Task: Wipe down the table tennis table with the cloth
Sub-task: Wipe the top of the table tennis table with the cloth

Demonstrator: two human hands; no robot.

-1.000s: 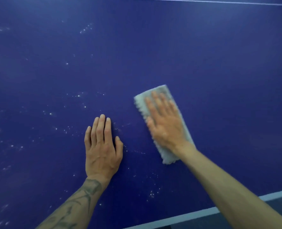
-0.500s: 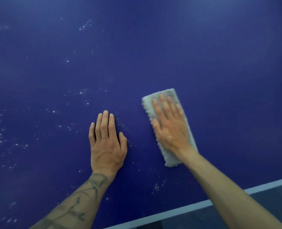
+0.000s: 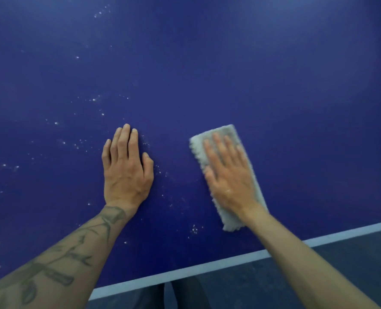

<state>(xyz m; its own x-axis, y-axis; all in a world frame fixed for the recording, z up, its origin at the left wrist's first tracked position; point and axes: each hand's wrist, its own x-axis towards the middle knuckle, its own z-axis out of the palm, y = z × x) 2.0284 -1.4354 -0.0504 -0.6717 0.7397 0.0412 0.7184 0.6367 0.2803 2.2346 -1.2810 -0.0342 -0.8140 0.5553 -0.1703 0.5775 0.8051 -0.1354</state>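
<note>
The right hand (image 3: 228,175) lay flat, fingers spread, pressing the folded cloth (image 3: 227,219) to the blue table (image 3: 274,74), near its 5 o'clock edge. The left hand (image 3: 127,172) rested flat, fingers together, at the cloth's 9 o'clock. The cloth's middle was hidden; its outline was blurred.

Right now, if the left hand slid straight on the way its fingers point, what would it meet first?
Only bare table top. The left hand points up the picture, away from the cloth; white specks lie just left of that line.

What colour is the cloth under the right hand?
Pale grey cloth, seen best in the head view.
</note>
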